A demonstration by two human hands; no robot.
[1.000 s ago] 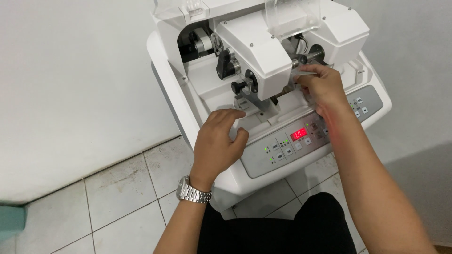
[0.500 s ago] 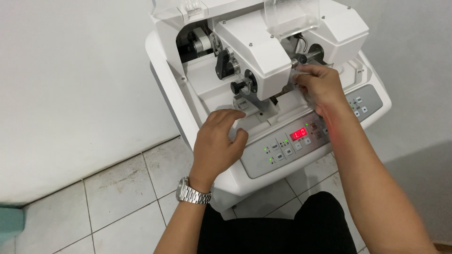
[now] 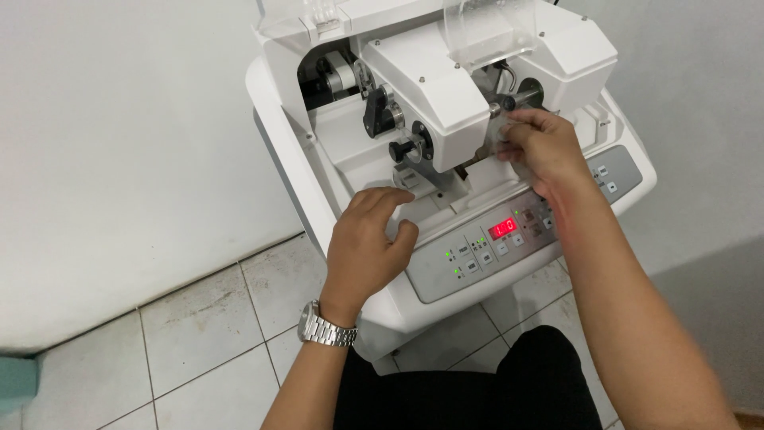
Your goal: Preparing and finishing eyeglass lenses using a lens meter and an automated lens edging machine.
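Right hand (image 3: 541, 151) fingers pinch a small clear lens (image 3: 503, 137), held on edge against a short metal shaft (image 3: 517, 101) whose long axis runs sideways inside a white edging machine (image 3: 318, 207). Left hand (image 3: 364, 243), fingers loosely curled, rests palm-down below a grey clamp (image 3: 407, 177). Both forearms reach forward over the control panel (image 3: 477, 263).

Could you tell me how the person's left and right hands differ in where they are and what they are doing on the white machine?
The left hand lies low on the machine's front ledge, fingers curled over a small grey part; the right hand is raised higher, fingertips pinching at the metal shaft. The left wrist has a silver watch; the right is bare. Both touch the machine.
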